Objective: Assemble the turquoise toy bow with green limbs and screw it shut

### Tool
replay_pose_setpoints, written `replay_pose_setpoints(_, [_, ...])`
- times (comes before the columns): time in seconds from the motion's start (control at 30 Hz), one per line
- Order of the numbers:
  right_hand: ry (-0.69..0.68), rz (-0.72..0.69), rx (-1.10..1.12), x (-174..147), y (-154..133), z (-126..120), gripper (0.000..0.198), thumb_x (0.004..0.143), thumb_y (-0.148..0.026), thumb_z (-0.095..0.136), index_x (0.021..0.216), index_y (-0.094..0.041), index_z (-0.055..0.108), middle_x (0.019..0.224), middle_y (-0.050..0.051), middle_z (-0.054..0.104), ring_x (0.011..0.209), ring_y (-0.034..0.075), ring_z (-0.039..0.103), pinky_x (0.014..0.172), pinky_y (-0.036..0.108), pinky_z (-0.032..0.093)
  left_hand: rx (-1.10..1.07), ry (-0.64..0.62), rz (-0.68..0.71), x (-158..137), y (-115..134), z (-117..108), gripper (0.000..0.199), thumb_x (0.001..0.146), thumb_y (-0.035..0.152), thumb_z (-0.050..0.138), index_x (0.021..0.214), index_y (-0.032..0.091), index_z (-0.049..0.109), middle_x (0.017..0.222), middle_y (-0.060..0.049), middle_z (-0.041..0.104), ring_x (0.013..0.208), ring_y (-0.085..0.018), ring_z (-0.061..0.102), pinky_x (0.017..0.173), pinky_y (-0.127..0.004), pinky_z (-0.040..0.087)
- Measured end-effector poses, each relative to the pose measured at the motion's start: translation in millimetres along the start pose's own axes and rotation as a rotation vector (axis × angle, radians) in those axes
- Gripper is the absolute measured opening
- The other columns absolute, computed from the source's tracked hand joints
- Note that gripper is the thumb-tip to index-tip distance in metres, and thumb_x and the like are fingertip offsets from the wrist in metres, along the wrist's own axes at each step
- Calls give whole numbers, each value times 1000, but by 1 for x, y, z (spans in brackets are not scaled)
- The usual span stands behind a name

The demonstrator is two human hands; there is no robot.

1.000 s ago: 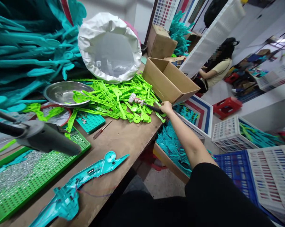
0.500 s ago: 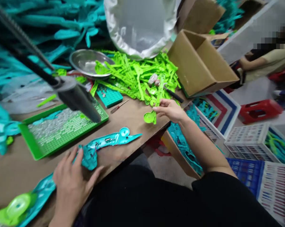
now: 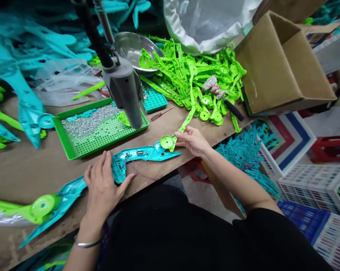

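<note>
Two bare hands are at the table (image 3: 54, 171). The left hand (image 3: 102, 182) lies spread over the turquoise shell (image 3: 150, 153), thumb apart. At two o'clock from it, the right hand (image 3: 193, 142) pinches a lime-green part (image 3: 167, 142), whose disc, at nine o'clock, overlaps the shell; I cannot tell whether they touch. Green parts (image 3: 215, 116) pile at one o'clock.

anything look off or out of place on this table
Two small things: a green scrap sits in the tray among the silver metal bits, though it looks unlike them, and a thin wire strays loosely from the blue shell across the tabletop. No damage stands out.
</note>
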State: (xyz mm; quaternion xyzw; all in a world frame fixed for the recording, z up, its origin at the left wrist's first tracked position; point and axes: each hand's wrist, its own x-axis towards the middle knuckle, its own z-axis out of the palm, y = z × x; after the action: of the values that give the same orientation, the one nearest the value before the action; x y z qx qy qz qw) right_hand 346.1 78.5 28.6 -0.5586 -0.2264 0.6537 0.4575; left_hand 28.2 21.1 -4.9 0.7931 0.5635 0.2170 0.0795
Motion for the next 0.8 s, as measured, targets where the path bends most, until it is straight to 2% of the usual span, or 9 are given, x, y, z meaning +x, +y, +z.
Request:
replay_pose_setpoints(0.13, [-28, -23, -3, -4, 7, 6, 49, 58, -31, 93, 87, -19, 56, 75, -4, 74, 66, 12, 73, 62, 24, 63, 12, -14, -12, -4, -4, -3, 91, 89, 58, 61, 158, 15, 21, 152, -25, 44, 136, -40, 47, 113, -56, 31])
replay_pose_setpoints(0.37, [-22, 116, -116, -1, 24, 17, 35, 69, -25, 88, 82, -19, 56, 71, -1, 74, 61, 13, 72, 56, 23, 63, 45, -3, 3, -14, -10, -5, 91, 88, 55, 64, 157, 14, 22, 147, -26, 48, 132, -40, 50, 109, -54, 34])
replay_pose_setpoints(0.63, [-112, 209, -465, 15, 11, 6, 39, 60, -42, 92, 70, -16, 64, 57, 6, 71, 47, 15, 66, 39, 22, 57, 32, -21, -4, -19, -13, -8, 89, 88, 53, 64, 158, 17, 21, 152, -23, 45, 135, -38, 48, 110, -54, 33])
replay_pose_setpoints(0.8, [-133, 223, -644, 21, -2, 6, 40, 57, -43, 93, 59, -16, 64, 51, 7, 68, 38, 14, 62, 32, 22, 53, 26, -45, -15, -20, -13, -10, 88, 88, 53, 64, 158, 18, 22, 153, -22, 44, 136, -39, 47, 110, -54, 33])
